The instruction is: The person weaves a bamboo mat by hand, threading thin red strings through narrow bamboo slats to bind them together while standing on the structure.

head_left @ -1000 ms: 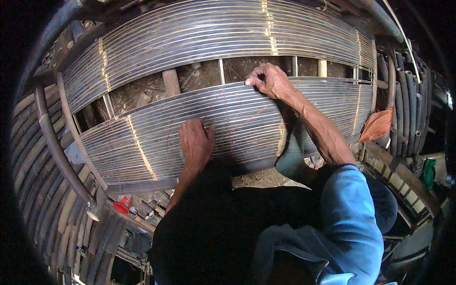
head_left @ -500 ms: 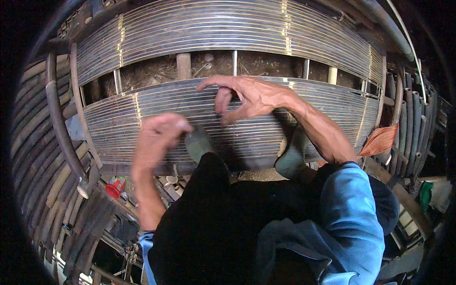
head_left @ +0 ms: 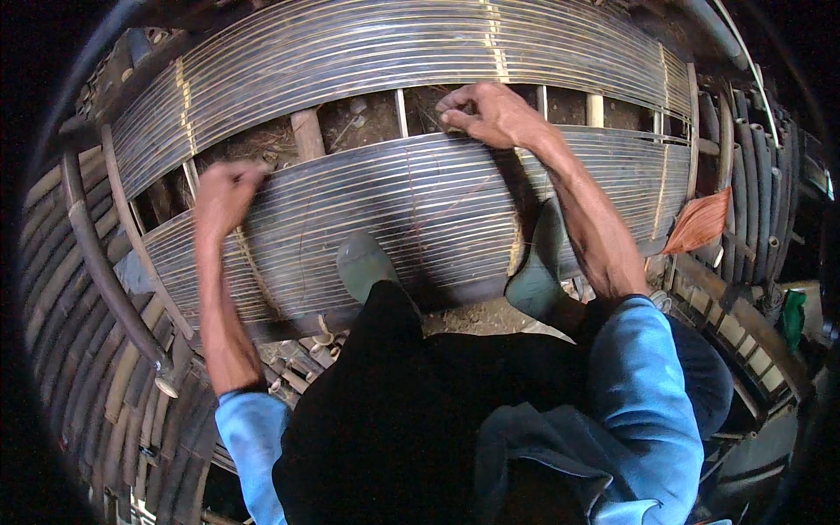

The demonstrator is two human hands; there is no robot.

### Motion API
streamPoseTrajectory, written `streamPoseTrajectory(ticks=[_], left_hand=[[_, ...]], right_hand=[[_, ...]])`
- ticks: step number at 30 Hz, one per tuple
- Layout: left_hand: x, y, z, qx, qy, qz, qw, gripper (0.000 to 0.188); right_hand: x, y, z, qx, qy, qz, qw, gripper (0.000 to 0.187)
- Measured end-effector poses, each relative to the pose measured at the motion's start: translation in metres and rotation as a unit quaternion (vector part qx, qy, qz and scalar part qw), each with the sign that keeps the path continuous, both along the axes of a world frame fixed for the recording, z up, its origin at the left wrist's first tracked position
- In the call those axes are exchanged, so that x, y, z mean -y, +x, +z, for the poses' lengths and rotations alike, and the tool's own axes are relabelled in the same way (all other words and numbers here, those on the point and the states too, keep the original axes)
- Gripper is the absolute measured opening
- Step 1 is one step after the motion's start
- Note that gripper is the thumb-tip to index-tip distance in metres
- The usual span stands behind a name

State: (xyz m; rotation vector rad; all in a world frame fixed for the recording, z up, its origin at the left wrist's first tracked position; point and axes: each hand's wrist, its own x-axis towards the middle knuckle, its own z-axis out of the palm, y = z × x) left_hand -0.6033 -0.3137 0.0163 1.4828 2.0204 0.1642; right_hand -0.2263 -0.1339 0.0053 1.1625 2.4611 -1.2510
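A near panel [head_left: 350,192] of thin dark slats, with pale lines between them and pale cross bands, lies before me. My left hand [head_left: 226,197] is over its far edge at the left, fingers curled together, slightly blurred. At the far edge right of the middle, my right hand [head_left: 494,114] is closed in a pinch, thumb against the fingers. Whatever either hand holds, if anything, is too small or hidden to make out. Faint thin reddish strands cross the slats between the hands. My green-shod feet, the left shoe [head_left: 366,267] and the right shoe [head_left: 535,280], rest on the panel.
Beyond a gap with cross struts [head_left: 308,133] lies a second slatted panel [head_left: 350,61]. Dark poles [head_left: 87,341] are stacked at the left, and more poles [head_left: 759,192] stand at the right. An orange woven piece [head_left: 700,223] hangs by the right end.
My hands have moved apart from the middle of the panel to its far edge, the left leftward, the right to the right. My right fingers, spread before, are now pinched. The view has shifted slightly.
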Motion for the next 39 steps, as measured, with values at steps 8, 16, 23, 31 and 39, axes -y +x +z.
streamPoseTrajectory(ticks=[8, 16, 23, 31, 39], left_hand=[[-0.016, -0.027, -0.017, 0.342, -0.118, 0.212, 0.908, 0.031], [0.068, -0.145, 0.024, 0.096, 0.041, 0.297, 0.949, 0.027], [-0.063, 0.091, -0.035, -0.033, 0.031, -0.018, 0.999, 0.024], [-0.101, 0.149, -0.145, 0.188, -0.046, 0.028, 0.981, 0.029], [-0.083, 0.109, -0.095, 0.121, 0.040, -0.089, 0.988, 0.020]], right_hand=[[-0.019, 0.053, -0.037, 0.102, 0.001, -0.086, 0.991, 0.038], [-0.015, 0.057, -0.021, 0.033, -0.097, -0.179, 0.978, 0.035], [0.009, 0.000, -0.045, -0.005, -0.027, -0.073, 0.997, 0.034], [0.027, -0.060, -0.070, 0.015, -0.019, -0.073, 0.997, 0.031], [0.019, -0.038, -0.058, 0.013, 0.001, -0.139, 0.990, 0.025]])
